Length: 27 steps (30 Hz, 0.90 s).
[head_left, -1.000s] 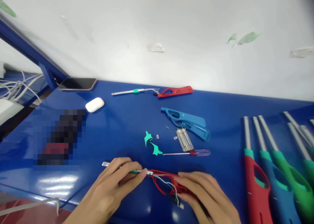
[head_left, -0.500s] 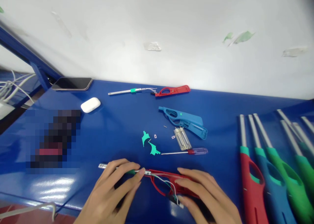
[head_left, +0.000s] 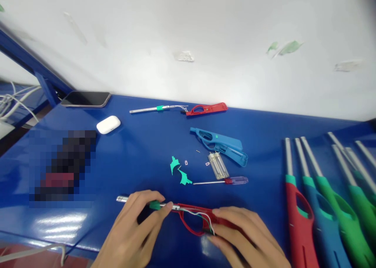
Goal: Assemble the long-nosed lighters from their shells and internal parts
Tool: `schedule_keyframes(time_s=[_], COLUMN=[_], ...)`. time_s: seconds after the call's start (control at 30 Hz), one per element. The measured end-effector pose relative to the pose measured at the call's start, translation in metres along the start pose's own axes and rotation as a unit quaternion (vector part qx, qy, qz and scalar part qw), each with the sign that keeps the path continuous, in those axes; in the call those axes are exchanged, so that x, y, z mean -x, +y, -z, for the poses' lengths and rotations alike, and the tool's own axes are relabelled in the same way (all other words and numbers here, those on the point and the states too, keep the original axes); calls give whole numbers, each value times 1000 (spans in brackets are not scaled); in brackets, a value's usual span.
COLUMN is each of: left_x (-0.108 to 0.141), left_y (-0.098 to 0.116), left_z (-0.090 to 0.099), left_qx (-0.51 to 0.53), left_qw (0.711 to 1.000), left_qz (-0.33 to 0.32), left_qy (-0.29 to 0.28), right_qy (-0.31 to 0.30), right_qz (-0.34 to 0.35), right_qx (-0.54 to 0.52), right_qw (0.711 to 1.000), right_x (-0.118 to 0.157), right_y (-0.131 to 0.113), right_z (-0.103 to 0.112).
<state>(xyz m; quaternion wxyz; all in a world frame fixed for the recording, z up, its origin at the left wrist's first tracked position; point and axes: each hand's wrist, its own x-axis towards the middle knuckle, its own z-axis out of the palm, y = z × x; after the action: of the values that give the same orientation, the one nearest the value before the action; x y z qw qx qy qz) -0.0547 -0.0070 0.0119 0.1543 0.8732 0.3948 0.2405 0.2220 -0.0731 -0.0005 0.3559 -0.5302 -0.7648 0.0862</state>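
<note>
Left hand [head_left: 133, 223]: arched over from the left, thumb and fingers pinched on the metal tube [head_left: 122, 199].
Right hand [head_left: 249, 231]: comes in from the right, fingers curled and clamped on the red handle [head_left: 202, 211].
Handle spot: near side of the tabletop [head_left: 141, 150], between hands, tube lined up at its left end.
Dark item [head_left: 69, 158]: pixelated, print unreadable.

We list one red handle shell [head_left: 200, 209], loop-guarded, partly hidden, set sideways; one slender silver tube [head_left: 175, 207], green collar [head_left: 154, 205] fitted, its right end at the shell's left tip; and white wiring [head_left: 210, 222] curving over the shell.
</note>
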Motion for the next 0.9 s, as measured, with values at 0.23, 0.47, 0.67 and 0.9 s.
schedule_keyframes(time_s=[0.23,0.47,0.67,0.9], left_x=[-7,-29,-54,-61], left_y=[7,3,-6,-12], left_z=[3,1,-10,-15], left_qx=[5,-49,-55,-40], left_qw=[1000,992,984,985], left_qz=[8,88,162,158], left_qy=[-1,81,46,51], right_qy=[9,-37,-51,-57], right_qz=[-29,-70,-92,-110], right_qx=[-8,-70,-89,-127], right_qw=[999,994,990,984], right_x=[-8,10,29,28], right_y=[-3,2,12,13], right_z=[4,0,-3,-1])
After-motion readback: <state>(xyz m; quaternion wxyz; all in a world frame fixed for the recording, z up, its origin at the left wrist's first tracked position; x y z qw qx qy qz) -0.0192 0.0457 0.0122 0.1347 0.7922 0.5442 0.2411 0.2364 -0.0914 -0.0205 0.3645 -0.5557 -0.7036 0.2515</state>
